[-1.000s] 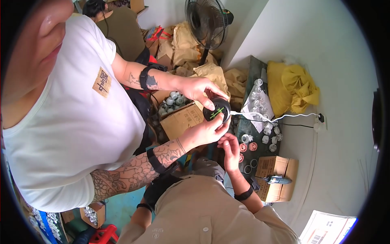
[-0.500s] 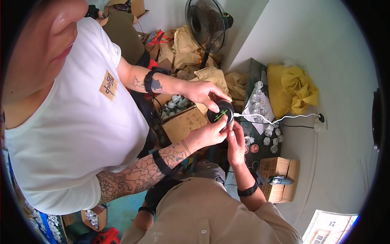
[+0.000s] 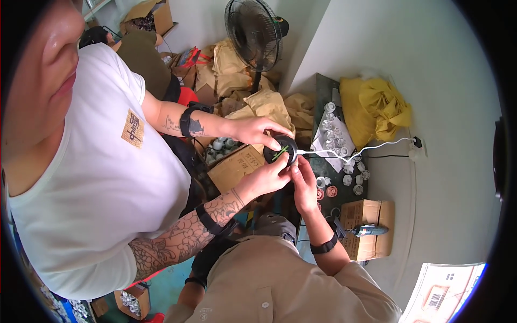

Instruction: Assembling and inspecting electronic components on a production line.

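Note:
A round black device (image 3: 288, 145) with green lines on its face is held between another person's two hands, one hand (image 3: 256, 131) over its far left side and the other (image 3: 264, 180) with fingers on its face. A white cable (image 3: 331, 156) runs from its right edge. My right hand (image 3: 305, 191) reaches up to the lower right edge, just under the cable's plug. Its thumb and fingertips are drawn together there; what lies between them is hidden. My left forearm (image 3: 189, 295) shows at the lower left with a dark wristband. Beyond that, dark cloth hides my left hand.
Clear and white round parts (image 3: 329, 124) line a dark table (image 3: 328, 89), along with orange ones (image 3: 332, 191). A yellow sack (image 3: 374, 107), a power tool (image 3: 371, 230) on a carton (image 3: 358, 210), a fan (image 3: 254, 32), a box (image 3: 237, 167) of parts and paper sacks stand around.
My view has shifted, so most of the scene sits further left. The hands keep nearly the same hold around the black device, and the cable stays attached.

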Available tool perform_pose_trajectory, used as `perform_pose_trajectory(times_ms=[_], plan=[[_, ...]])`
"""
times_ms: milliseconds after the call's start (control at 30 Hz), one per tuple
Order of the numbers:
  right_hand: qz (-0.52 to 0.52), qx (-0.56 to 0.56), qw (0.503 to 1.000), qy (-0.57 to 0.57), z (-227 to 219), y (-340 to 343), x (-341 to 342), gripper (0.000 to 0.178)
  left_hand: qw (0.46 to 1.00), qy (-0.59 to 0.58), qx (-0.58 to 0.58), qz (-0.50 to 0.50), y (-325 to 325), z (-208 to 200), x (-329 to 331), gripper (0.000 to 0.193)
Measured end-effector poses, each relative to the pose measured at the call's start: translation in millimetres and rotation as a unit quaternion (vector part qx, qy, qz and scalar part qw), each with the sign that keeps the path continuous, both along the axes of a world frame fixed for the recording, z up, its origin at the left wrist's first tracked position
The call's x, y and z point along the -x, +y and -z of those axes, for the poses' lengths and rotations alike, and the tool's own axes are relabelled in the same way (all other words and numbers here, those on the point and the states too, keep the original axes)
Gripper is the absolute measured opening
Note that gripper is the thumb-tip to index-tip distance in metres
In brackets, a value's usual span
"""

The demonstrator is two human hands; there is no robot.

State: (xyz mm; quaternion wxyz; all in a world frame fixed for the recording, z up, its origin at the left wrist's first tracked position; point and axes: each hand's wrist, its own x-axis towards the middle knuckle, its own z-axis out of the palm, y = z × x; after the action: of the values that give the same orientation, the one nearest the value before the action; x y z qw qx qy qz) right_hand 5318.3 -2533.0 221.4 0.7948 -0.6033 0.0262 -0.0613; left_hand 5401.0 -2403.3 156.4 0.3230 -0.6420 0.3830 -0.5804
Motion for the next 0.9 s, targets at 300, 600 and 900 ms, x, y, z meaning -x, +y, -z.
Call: perform_pose_trajectory(times_ms=[300, 600, 900], plan=[[0.040, 0.037, 0.998, 0.018, -4.9, -6.3, -2.0, 0.049, 0.989, 0.141, -0.030, -0.023, -2.1, -46.7, 21.5, 0.041], [0.038, 0.055, 0.997, 0.031, -14.2, 7.4, -10.4, 0.043, 0.969, 0.246, 0.024, -0.020, 11.8, -66.0, 36.0, 0.041], [0.101, 0.098, 0.987, 0.074, -17.3, 20.8, -20.5, 0.041, 0.963, 0.265, 0.042, -0.019, 8.3, -47.4, 35.0, 0.029]])
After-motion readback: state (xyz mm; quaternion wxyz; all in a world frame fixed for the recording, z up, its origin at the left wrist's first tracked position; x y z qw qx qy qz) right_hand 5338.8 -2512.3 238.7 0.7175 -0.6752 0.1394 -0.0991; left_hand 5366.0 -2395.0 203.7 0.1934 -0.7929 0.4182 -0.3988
